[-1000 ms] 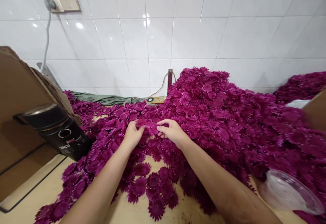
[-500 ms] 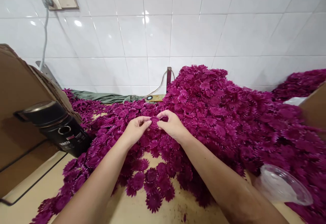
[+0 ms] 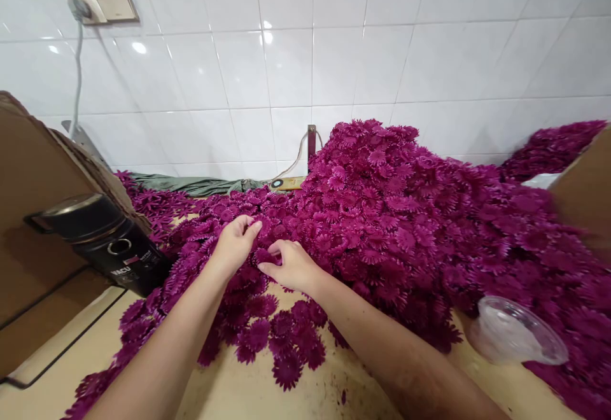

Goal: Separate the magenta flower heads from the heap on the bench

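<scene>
Head view: the heap of magenta flower heads (image 3: 405, 216) spreads right of the black flask (image 3: 102, 242) and hides most of the tabletop (image 3: 238, 388). Its far end runs off the frame's right edge, half covered by a blurred cardboard flap (image 3: 582, 191). White lettering on the flask reads "VACU"; the rest of the word is cut off by the flask's curve, and the smaller print beside it is too fine to read. Both forearms are cropped by the lower edge. Right of the flask, at the heap's low fringe, the left hand (image 3: 236, 242) lies on the blooms with its fingers curled; whether they pinch anything cannot be told. Further right of the flask, the right hand (image 3: 292, 268) has thumb and forefinger closed on a single flower head (image 3: 263, 256), which sits between the two hands and touches the left palm's edge. Far right of the flask a clear plastic lid (image 3: 518, 331) rests against the heap, its outline smeared.
</scene>
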`<state>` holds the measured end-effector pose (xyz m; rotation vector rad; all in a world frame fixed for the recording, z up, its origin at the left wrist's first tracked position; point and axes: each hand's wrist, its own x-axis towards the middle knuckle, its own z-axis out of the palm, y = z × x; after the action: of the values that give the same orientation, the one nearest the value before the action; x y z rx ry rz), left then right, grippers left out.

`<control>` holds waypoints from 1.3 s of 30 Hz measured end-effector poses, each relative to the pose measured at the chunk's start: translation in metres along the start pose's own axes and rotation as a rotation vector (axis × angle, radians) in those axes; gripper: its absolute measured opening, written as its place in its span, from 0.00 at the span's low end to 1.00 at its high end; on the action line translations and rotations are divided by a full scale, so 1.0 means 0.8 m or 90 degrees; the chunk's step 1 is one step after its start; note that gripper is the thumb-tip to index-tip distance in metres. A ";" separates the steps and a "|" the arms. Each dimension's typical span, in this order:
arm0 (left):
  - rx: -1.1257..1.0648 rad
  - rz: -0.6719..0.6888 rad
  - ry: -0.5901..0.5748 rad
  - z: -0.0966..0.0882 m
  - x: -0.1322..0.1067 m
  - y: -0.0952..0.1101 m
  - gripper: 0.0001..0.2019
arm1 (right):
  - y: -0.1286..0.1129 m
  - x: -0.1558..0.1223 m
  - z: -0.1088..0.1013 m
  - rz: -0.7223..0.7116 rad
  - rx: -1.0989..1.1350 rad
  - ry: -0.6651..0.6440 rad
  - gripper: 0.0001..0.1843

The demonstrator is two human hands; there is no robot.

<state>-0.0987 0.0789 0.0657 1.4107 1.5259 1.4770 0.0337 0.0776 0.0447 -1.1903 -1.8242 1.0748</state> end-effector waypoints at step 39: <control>-0.198 -0.045 -0.257 0.145 -0.058 0.044 0.17 | -0.002 -0.046 -0.228 -0.037 -0.309 0.332 0.26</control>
<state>0.0303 0.0669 0.0622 1.3493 1.0383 1.2301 0.2045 0.0910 0.1176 -1.5088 -1.7182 0.2368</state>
